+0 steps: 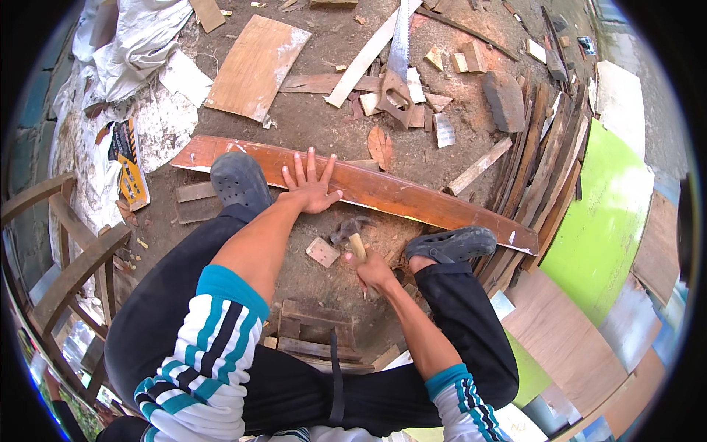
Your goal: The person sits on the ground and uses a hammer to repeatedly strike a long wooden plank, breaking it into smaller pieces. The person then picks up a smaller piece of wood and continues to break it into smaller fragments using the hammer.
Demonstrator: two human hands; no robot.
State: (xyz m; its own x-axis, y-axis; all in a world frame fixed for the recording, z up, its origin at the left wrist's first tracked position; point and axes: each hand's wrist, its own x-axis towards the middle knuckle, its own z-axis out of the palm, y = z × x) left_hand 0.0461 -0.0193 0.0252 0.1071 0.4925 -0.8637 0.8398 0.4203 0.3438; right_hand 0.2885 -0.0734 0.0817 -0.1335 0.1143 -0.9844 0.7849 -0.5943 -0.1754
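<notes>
A long reddish-brown wooden board (pixel 412 197) lies across the ground in front of me, one of my feet near each end. My left hand (pixel 311 190) rests on its middle, fingers spread and pressed on the surface. My right hand (pixel 374 271) is closed around the light wooden handle of a hammer (pixel 357 244). The hammer's dark head is low, just on my side of the board and apart from it. Close to the head is a small pale square wood block (pixel 322 252) with dark dots.
Beyond the board lie a handsaw (pixel 398 92), a plywood piece (pixel 258 66) and several scraps. Stacked wood strips (pixel 541 158) and a lime-green panel (pixel 607 221) are at the right. A wooden chair (pixel 70 287) and white sheeting (pixel 136 44) stand to the left.
</notes>
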